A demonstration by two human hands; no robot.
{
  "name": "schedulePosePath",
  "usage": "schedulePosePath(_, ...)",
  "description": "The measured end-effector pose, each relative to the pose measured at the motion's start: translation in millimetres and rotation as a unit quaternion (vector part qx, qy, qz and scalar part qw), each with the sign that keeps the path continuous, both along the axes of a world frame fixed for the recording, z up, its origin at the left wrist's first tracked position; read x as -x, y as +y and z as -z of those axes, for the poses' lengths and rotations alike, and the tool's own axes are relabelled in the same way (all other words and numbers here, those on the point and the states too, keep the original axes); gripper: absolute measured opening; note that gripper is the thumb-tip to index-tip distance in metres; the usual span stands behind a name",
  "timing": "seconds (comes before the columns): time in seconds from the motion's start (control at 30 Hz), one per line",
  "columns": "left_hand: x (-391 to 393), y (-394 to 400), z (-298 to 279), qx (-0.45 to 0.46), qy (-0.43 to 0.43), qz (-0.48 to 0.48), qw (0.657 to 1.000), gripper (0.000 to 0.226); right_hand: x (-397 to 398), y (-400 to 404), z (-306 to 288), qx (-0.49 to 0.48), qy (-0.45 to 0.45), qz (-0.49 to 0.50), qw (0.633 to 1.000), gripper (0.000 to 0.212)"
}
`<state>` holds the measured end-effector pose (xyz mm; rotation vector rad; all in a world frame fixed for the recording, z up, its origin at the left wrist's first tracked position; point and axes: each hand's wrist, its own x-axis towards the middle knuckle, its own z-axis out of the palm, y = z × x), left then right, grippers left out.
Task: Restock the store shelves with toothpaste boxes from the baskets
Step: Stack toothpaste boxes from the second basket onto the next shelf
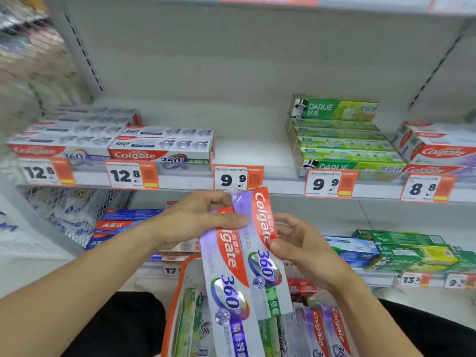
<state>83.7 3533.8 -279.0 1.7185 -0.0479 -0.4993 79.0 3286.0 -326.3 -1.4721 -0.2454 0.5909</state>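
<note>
The shelf above both hands is part-stocked with a gap; left hand and right hand grip two Colgate boxes, basket below still full.

two Colgate 360 boxes | upright (slightly tilted) | above basket

White shelf with Colgate boxes, Darlie boxes.

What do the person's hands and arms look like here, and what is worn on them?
Both forearms are bare as far as the frame shows: no sleeves, gloves, watch or rings visible. The left hand and right hand have short, plain nails. Dark clothing shows below the arms, probably trousers.
</note>
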Motion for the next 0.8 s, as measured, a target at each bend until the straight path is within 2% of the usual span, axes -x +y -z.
schedulePosePath(0.1,-3,19,-14,0.046,-0.057,-0.071,0.995,0.062,-3,11,-30,0.060,-0.081,-0.012,0.995,0.055)
schedulePosePath(0.23,-5,43,-23,0.087,-0.123,-0.164,0.975,0.049,-27,37,-91,0.127,-0.222,0.021,0.966,0.035)
schedulePosePath(0.37,-2,69,-29,0.081,-0.145,-0.246,0.955,0.043,-76,76,-159,0.233,-0.383,-0.003,0.894,0.031)
schedulePosePath(0.47,3,85,-32,0.079,-0.140,-0.289,0.944,0.042,-127,117,-185,0.333,-0.481,0.015,0.811,0.043)
schedulePosePath(0.53,6,93,-31,0.078,-0.133,-0.314,0.937,0.039,-161,147,-185,0.382,-0.482,-0.006,0.788,0.047)
schedulePosePath(0.67,11,105,-28,0.068,-0.139,-0.334,0.930,0.042,-209,187,-161,0.443,-0.406,-0.066,0.797,0.055)
schedulePosePath(0.8,11,112,-27,0.066,-0.136,-0.341,0.928,0.047,-225,205,-134,0.437,-0.348,-0.104,0.823,0.056)
